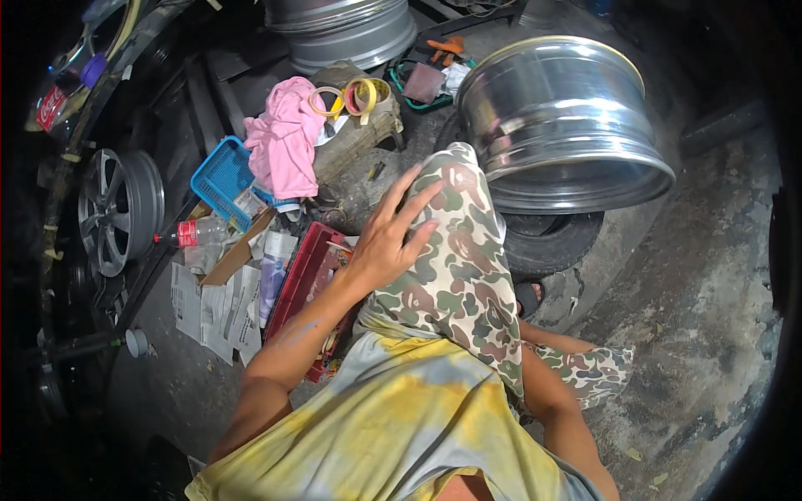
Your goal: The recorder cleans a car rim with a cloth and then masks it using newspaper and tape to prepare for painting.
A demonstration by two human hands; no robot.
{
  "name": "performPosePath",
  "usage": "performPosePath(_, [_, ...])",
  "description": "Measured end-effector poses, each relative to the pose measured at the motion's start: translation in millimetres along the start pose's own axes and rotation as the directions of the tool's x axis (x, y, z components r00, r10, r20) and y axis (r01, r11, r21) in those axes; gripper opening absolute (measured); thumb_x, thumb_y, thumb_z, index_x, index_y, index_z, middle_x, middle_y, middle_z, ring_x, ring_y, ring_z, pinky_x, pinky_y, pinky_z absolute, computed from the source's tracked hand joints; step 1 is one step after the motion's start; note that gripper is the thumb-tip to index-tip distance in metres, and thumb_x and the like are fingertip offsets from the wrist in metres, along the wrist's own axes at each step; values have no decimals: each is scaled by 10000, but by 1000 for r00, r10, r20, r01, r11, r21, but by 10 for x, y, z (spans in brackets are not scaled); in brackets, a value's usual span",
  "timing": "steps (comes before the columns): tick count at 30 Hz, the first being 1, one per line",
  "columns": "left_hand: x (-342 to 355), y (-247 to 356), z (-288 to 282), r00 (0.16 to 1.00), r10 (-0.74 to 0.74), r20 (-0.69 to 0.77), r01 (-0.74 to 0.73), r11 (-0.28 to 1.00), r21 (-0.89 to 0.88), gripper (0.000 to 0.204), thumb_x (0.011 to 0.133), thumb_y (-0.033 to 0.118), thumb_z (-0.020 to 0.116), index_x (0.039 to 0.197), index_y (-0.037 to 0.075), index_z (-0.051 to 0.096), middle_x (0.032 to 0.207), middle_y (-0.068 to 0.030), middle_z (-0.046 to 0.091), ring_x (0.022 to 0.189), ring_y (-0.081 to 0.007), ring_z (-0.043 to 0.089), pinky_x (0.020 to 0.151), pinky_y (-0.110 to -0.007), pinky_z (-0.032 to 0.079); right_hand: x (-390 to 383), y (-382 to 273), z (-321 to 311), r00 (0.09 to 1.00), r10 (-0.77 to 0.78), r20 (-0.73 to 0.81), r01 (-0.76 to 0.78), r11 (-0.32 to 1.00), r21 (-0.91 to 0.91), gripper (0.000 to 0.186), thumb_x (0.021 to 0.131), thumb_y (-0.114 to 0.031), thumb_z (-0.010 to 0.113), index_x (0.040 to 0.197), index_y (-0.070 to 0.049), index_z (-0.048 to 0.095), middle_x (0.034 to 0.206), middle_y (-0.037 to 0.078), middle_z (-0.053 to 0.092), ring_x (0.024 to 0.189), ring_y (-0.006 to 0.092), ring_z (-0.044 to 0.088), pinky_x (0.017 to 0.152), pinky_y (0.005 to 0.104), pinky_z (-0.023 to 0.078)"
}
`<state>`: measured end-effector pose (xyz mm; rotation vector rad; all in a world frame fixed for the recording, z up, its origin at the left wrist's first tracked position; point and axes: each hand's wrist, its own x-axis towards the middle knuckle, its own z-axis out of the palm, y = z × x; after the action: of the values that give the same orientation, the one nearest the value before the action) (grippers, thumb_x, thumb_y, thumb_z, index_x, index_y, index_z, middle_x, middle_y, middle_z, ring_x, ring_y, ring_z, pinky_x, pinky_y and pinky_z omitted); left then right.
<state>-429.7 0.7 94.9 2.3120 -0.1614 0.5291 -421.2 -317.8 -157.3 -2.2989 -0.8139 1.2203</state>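
Observation:
My left hand [391, 232] rests on the raised leg of my camouflage shorts [455, 275], near the knee. Its fingers are spread and it holds nothing. My right forearm [547, 380] passes behind that same leg, so the right hand is hidden. Beyond the knee, to the right, a polished chrome wheel rim [560, 125] lies tilted on top of a black tyre [551, 246]. Left of my left forearm sits a red tray [294, 294] with small items in it that I cannot make out.
A pink cloth [288, 134] and tape rolls [361, 96] lie around a worn block [359, 138]. Nearby are a blue basket [221, 179], a plastic bottle [192, 232] and newspaper sheets [221, 313]. Other rims stand at the far left [121, 209] and back [355, 37].

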Motion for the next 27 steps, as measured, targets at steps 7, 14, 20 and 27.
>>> performPosePath(7, [-626,-577,-216,893,-446,69,448,894,-24,233,987,156,575,962,-59,661,874,-207,663,839,-404,642,741,-428,493,94,-375,-290,988,-76,-136,87,993,76,282,885,-237,567,1037,-35,694,1023,241,689,979,440,653,823,493,532])
performPosePath(14, [-453,-905,-91,937,-346,-42,345,938,-20,235,970,154,598,974,-71,666,894,-204,673,816,-357,663,729,-388,497,-396,-297,-735,942,-34,-333,51,998,41,299,926,-230,526,1076,-22,681,1042,262,674,1009,461,632,851,499,523])
performPosePath(20, [-2,-1429,-69,943,-327,-67,328,945,4,226,931,196,635,987,-10,707,960,-211,704,902,-397,676,779,-431,521,-755,-380,-1053,886,67,-459,-100,994,-47,311,952,-219,500,1111,-16,674,1067,275,663,1051,462,617,884,496,506])
performPosePath(27, [411,-2121,-436,923,-369,-114,376,925,53,265,938,223,659,996,-25,729,937,-194,739,893,-287,731,805,-380,556,-1255,-342,-514,850,274,-449,-113,929,353,307,932,-193,534,1141,0,650,1116,258,635,1028,415,620,894,454,486])
